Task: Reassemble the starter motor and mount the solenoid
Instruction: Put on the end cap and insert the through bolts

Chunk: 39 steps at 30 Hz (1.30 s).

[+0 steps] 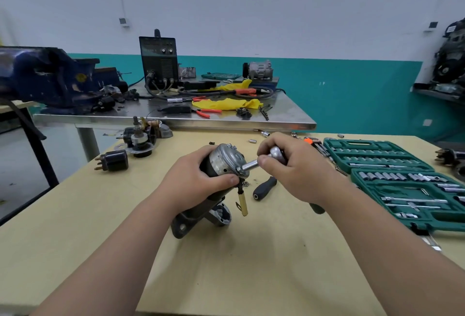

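Note:
The starter motor (224, 162) stands tilted on the wooden table (226, 265), its silver end cap up and its cast nose housing (196, 220) down on the board. My left hand (193, 180) grips the motor's dark body from the left. My right hand (294, 167) holds a chrome ratchet (275, 152) whose socket (249, 166) sits on the end cap's edge. A yellow-sleeved lead (243, 203) hangs from the motor. The black solenoid (114, 161) lies apart at the left.
A black-handled screwdriver (264, 187) lies just right of the motor. An open green socket set (402, 180) fills the right side. Other starter parts (141, 137) sit at the table's far left edge. Behind is a steel bench (176, 118) with a vise, welder and pliers.

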Motion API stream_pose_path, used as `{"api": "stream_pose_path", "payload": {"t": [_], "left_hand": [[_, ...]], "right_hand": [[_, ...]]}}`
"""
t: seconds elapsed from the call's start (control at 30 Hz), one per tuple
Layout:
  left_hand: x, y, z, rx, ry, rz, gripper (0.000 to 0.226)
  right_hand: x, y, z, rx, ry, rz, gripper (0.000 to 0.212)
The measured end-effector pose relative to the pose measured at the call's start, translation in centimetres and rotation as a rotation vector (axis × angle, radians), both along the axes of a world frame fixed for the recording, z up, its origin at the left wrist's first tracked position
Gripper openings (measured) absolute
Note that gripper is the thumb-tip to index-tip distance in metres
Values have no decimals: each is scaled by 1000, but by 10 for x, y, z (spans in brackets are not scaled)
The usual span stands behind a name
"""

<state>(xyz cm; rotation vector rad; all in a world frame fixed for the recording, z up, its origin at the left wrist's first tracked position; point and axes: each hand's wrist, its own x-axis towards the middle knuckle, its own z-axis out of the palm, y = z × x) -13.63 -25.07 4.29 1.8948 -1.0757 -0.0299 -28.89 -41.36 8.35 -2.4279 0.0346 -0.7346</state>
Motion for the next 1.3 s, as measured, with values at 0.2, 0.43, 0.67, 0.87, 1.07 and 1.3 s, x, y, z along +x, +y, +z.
{"api": "stream_pose_path", "payload": {"t": [0.2, 0.43, 0.67, 0.87, 1.07, 1.3], "left_hand": [[1, 0, -1, -17, 5, -18, 48], [-2, 2, 2, -21, 1, -21, 47], [-3, 1, 2, -24, -6, -12, 49], [-28, -4, 2, -82, -360, 52, 69], [-40, -18, -4, -298, -725, 167, 41], [-32, -21, -7, -264, -814, 143, 32]], "right_hand": [[5, 2, 16, -150, 42, 16, 14], [6, -4, 22, -192, 119, 75, 15], [6, 3, 26, -200, 152, 92, 21], [1, 15, 35, -254, 269, 10, 18], [5, 33, 34, -133, 370, -206, 16], [-6, 12, 63, -296, 637, -43, 20]]}}
